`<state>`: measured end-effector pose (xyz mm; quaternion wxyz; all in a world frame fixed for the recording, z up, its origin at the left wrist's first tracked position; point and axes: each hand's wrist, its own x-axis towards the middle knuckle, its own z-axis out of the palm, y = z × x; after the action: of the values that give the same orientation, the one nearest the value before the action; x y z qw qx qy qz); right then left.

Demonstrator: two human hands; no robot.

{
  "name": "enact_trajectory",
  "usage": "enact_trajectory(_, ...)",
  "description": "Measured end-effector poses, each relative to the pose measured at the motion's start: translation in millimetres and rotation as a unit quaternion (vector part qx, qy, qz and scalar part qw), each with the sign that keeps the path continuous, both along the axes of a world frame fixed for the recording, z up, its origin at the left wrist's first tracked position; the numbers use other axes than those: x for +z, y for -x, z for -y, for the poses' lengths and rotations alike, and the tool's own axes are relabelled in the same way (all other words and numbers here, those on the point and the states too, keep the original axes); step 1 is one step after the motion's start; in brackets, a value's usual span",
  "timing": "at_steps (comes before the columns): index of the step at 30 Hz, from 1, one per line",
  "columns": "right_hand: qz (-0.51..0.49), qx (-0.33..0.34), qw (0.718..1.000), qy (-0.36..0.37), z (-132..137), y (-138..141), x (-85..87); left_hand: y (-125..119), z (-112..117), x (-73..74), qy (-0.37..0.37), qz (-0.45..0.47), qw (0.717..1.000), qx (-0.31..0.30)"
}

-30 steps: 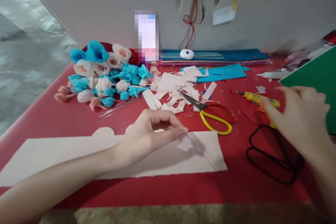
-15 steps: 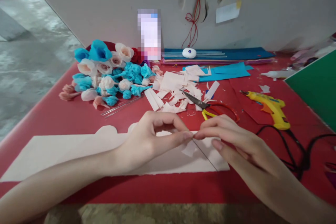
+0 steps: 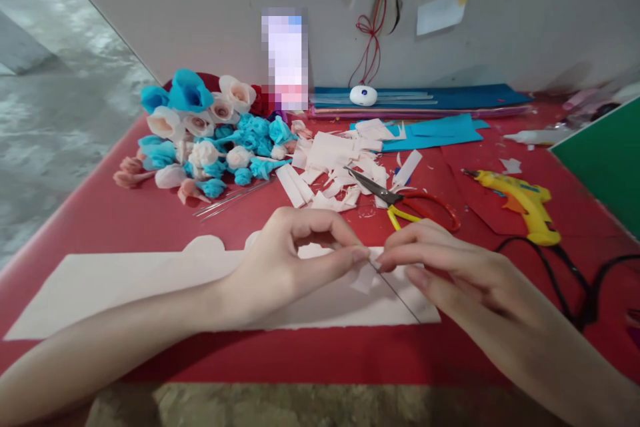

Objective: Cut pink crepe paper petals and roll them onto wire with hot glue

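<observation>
My left hand (image 3: 295,257) pinches a thin wire (image 3: 400,293) and a small pale pink paper scrap (image 3: 364,277) between thumb and forefinger. My right hand (image 3: 440,267) meets it fingertip to fingertip, pinching the same scrap and wire. Both hands hover just above a long strip of pale pink crepe paper (image 3: 125,283) with scalloped cuts, lying on the red table (image 3: 100,213).
A heap of blue, white and pink paper flowers (image 3: 210,137) lies at the back left, with paper offcuts (image 3: 335,167) beside it. Yellow-and-red scissors (image 3: 405,203) and a yellow glue gun (image 3: 525,203) with black cord (image 3: 570,280) are at right. Green board (image 3: 605,160) far right.
My right hand left the glue gun at the right and came to the middle, where it now pinches the scrap together with my left hand. My left hand has barely moved.
</observation>
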<state>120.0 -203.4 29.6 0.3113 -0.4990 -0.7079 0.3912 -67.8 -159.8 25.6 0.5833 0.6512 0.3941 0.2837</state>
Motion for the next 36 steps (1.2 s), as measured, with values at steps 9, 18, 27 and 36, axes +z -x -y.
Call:
enact_trajectory(9,0.038,0.002,0.999,-0.036,-1.4,-0.8,0.9,0.0,-0.8,-1.0,0.031,0.005,1.000,0.003)
enact_trajectory(18,-0.036,-0.005,0.998,0.052,-8.0,4.6,-8.0,-1.1,1.4,-1.5,0.037,-0.003,0.999,-0.005)
enact_trajectory(27,-0.053,0.002,0.995,0.089,-9.6,5.6,-7.0,-2.3,0.8,-2.2,0.055,0.002,0.998,-0.006)
enact_trajectory(36,-0.034,-0.004,0.997,0.076,-8.0,8.1,-6.3,-3.5,1.6,-2.6,0.059,-0.008,0.998,-0.013)
